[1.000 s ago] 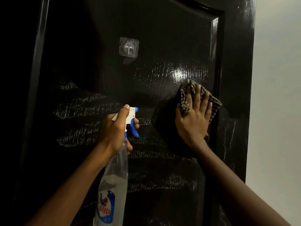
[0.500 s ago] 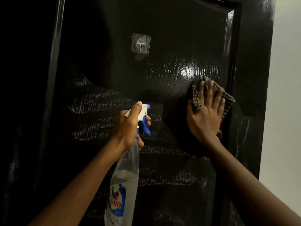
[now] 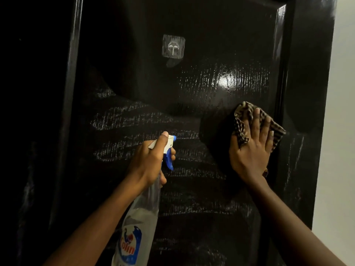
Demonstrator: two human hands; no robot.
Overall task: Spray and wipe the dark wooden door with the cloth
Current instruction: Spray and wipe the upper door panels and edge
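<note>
The dark wooden door fills the view, glossy, with wet streaks across its recessed panel. My right hand presses a checked brown cloth flat against the panel near its right moulding. My left hand grips the neck of a clear spray bottle with a white head and blue trigger, its nozzle pointing at the door. The bottle's lower part runs out of view at the bottom.
A clear adhesive hook is stuck on the panel above the hands. A pale wall borders the door's right edge. The left side is in deep shadow.
The view has shifted so the door sits further right and lower. My right hand and the cloth have slid down and slightly right on the panel. The left hand keeps its grip on the bottle.
</note>
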